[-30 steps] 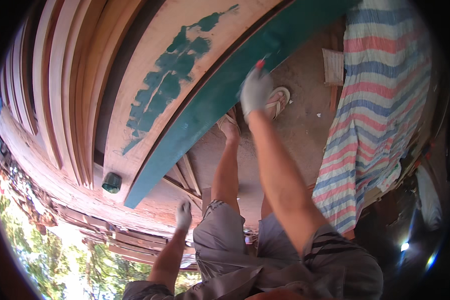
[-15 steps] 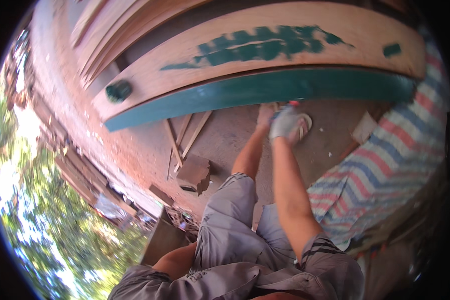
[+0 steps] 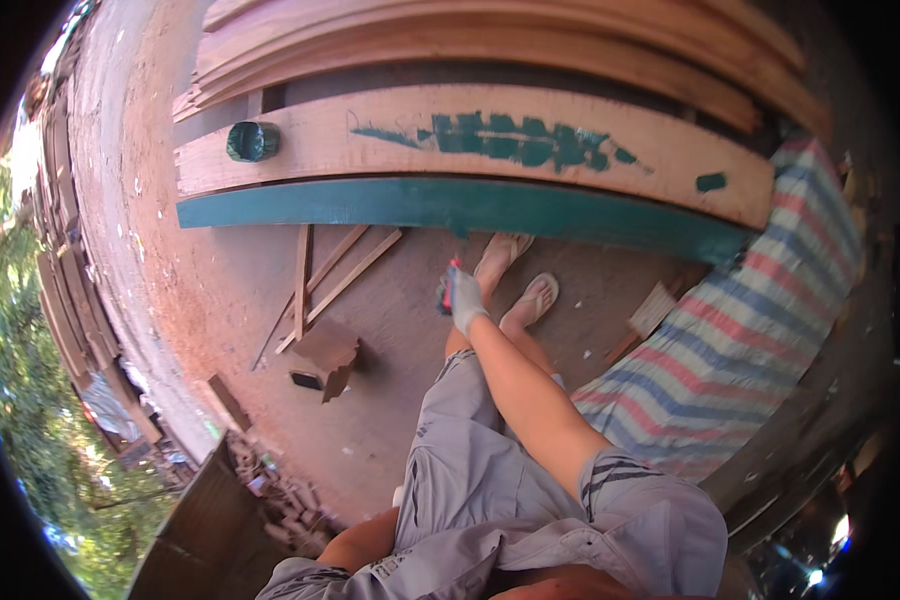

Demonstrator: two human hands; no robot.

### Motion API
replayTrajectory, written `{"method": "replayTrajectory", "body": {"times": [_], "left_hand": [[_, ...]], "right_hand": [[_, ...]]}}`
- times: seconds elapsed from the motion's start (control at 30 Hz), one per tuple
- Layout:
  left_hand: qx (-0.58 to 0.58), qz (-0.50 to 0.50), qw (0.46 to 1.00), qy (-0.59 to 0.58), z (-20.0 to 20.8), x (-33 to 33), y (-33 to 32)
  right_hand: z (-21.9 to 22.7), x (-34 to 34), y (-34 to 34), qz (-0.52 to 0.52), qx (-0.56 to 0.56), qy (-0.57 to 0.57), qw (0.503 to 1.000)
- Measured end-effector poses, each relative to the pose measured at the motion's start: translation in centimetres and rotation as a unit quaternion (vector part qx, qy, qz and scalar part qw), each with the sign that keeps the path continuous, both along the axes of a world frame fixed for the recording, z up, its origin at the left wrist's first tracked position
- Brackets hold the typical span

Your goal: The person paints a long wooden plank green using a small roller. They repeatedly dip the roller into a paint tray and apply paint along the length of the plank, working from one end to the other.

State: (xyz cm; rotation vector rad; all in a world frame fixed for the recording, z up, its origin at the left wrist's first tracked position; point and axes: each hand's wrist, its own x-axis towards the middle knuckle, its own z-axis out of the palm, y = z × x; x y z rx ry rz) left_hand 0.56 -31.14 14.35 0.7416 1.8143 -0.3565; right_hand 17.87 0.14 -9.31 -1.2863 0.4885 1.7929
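Observation:
My right hand (image 3: 462, 300), in a pale work glove, is closed around a paintbrush with a red part (image 3: 456, 264) showing above the fingers. Its green bristle end (image 3: 460, 232) is at the lower edge of a long plank's green-painted face (image 3: 350, 204). On the plank's bare wooden top (image 3: 370, 112) are patches of green paint (image 3: 515, 138) and, near the left end, a green-smeared paint pot (image 3: 253, 142). Only part of my left arm (image 3: 362, 545) shows at the bottom; the left hand is out of sight.
More long boards (image 3: 510, 45) lie behind the plank. Thin wood strips (image 3: 332, 275) and a brown carton piece (image 3: 325, 360) are on the ground at left. A striped tarp (image 3: 730, 330) covers something at right. My sandalled feet (image 3: 538, 298) stand below the plank.
My right hand has moved left along the green face with the brush and a little back toward me. The whole view has also turned and shifted.

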Motion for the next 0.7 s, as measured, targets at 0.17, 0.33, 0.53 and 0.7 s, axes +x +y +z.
{"method": "replayTrajectory", "body": {"times": [0.17,0.33,0.53,0.7], "left_hand": [[-0.080,0.044,0.995,0.028,5.7,-6.4,-9.9],[-0.090,0.056,0.992,-0.062,0.6,-8.4,-10.6],[-0.074,0.105,0.990,-0.053,3.2,-10.6,-16.4],[-0.109,0.241,0.964,-0.034,1.5,-14.6,-12.0]], "right_hand": [[7.0,14.7,-9.2,0.168,-0.045,-0.209,0.962],[9.2,39.8,-21.7,0.214,-0.074,-0.503,0.834],[23.7,36.1,-20.8,0.293,-0.192,-0.520,0.779],[24.3,32.6,-17.3,0.228,-0.124,-0.529,0.808]]}}
